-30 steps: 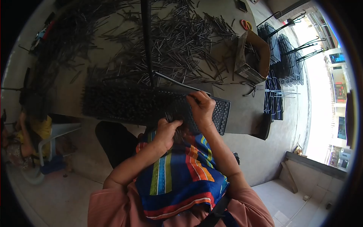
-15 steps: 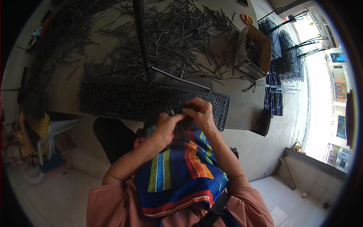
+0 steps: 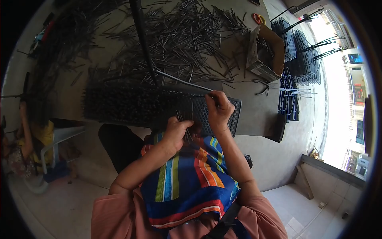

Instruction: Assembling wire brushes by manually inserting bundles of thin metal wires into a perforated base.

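left hand: the person's left hand [image 3: 175,130], at the near edge of the tray, thumb and fingers pressed together around a bundle of thin dark strips [image 3: 187,136].
right hand: the right hand [image 3: 220,113], over the tray's right part, fingers bent in toward the thumb; from where i stand, i cannot tell whether they pinch anything.
tray: a black perforated tray [image 3: 234,116], along the near side of the surface [image 3: 256,119]; bare holes at its right end, dark bristles [image 3: 123,102] crowding its left part.
post: a black post [image 3: 140,34], beyond the tray, a thin rod [image 3: 181,81] slanting right from its lower end.
loose strips: many dark strips [image 3: 183,44], strewn across the far surface.
box: a cardboard box [image 3: 255,68], far right, more strips inside; scissors [image 3: 259,18] with red and yellow handles lie beyond it.
lap: a striped cloth [image 3: 191,179], nearest me.
far left: a co-worker's arm [image 3: 26,131].
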{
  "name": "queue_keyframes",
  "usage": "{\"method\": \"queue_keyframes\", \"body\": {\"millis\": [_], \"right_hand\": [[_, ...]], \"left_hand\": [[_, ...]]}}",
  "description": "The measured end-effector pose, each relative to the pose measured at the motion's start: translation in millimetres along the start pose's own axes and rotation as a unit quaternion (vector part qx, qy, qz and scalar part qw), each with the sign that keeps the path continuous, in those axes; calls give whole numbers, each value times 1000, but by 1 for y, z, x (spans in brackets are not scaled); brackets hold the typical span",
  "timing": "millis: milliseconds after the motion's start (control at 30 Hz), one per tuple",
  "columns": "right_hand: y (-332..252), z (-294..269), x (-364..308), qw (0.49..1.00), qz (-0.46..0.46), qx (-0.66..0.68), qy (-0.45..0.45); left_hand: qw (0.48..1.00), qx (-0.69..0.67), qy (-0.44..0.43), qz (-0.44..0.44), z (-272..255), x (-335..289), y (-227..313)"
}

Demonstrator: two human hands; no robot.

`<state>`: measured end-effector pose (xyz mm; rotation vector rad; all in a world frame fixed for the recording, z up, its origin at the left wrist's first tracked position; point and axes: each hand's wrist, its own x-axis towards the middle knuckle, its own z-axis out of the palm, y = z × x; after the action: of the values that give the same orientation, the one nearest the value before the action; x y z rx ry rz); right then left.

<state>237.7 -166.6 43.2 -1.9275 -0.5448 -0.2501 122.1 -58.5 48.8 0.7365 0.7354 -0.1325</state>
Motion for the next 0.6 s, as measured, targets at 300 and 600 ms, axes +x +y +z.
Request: {"method": "queue_keyframes", "body": {"millis": [300, 600], "right_hand": [[0, 5, 6, 988, -10, -110, -104], [-4, 4, 4, 979, -10, -155, -136]], "left_hand": [[999, -42, 19, -24, -7, 6, -10], [997, -56, 37, -48, -10, 7, -4]]}}
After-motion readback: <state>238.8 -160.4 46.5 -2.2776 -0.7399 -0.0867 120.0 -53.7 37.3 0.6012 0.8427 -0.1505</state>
